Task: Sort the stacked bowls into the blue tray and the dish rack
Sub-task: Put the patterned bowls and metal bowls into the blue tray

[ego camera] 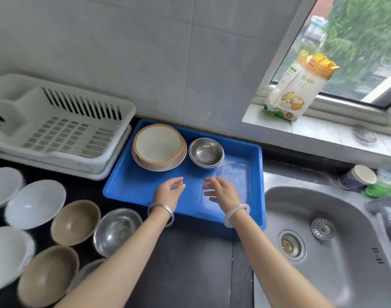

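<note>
The dish rack (63,127) sits far left, empty. Our left hand (169,192) and right hand (221,192) hover open, apart, over the blue tray (127,185); its stacked bowls (159,147) lie just beyond, nearer our left.

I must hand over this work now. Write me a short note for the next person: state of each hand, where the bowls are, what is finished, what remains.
Left hand: open, empty, over the blue tray.
Right hand: open, empty, over the same tray.
Done: a ceramic stack and a steel bowl stack stand at the tray's far end.
Dish rack: nothing in it yet.
Left: white bowls, brown bowls and a steel bowl sit on the counter, left of the tray. Which go to the rack I cannot tell.
</note>
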Action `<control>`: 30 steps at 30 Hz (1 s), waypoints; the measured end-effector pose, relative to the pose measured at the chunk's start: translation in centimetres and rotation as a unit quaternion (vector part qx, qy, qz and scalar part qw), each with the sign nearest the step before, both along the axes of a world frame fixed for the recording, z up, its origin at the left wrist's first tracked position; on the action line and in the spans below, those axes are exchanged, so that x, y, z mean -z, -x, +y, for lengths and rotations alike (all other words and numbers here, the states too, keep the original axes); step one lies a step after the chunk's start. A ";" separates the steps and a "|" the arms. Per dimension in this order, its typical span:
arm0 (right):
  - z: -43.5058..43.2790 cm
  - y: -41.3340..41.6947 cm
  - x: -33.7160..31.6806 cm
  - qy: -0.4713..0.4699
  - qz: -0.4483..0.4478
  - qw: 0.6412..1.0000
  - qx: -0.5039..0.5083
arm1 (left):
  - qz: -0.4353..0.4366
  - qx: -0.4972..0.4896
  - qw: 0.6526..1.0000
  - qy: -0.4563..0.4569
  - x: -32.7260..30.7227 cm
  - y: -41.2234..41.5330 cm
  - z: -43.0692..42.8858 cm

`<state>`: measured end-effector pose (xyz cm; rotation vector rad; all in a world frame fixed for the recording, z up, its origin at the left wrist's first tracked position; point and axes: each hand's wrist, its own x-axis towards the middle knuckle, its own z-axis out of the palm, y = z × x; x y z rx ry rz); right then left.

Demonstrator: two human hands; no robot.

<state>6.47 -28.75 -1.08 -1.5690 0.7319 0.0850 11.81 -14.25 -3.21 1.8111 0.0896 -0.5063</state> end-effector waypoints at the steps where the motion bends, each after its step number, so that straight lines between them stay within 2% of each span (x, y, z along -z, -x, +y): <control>1: 1.1 0.7 -0.1 0.004 0.001 1.000 -0.024 | -0.017 0.002 1.000 -0.024 -0.4 1.0 1.2; 5: 6.0 3.1 1.2 0.049 0.033 0.988 -0.140 | -0.040 -0.023 0.996 -0.072 -1.1 5.7 6.5; 8: 9.3 4.3 2.9 0.074 0.070 0.973 -0.207 | -0.064 -0.057 0.980 -0.177 -0.4 9.2 10.8; 10: 11.1 4.5 3.6 0.099 0.100 0.959 -0.247 | -0.073 -0.096 0.966 -0.227 0.2 11.4 13.4; 12: 12.7 4.1 4.2 0.112 0.119 0.948 -0.273 | -0.077 -0.156 0.956 -0.236 0.9 13.3 15.7; 17: 15.9 2.5 5.4 0.076 0.163 0.951 -0.251 | -0.057 -0.280 0.920 -0.267 2.0 16.7 19.3; 19: 16.5 1.8 5.8 0.033 0.175 0.958 -0.224 | -0.054 -0.311 0.911 -0.265 2.5 17.5 19.9; 22: 17.0 1.4 5.7 -0.036 0.175 0.968 -0.174 | -0.012 -0.351 0.908 -0.226 3.0 18.0 20.3; 26: 16.8 2.0 5.2 -0.020 0.153 0.978 -0.141 | 0.034 -0.382 0.906 -0.181 3.7 18.2 20.5; 30: 15.5 3.1 4.1 -0.017 0.106 0.988 -0.115 | 0.035 -0.370 0.914 -0.161 3.9 18.1 20.5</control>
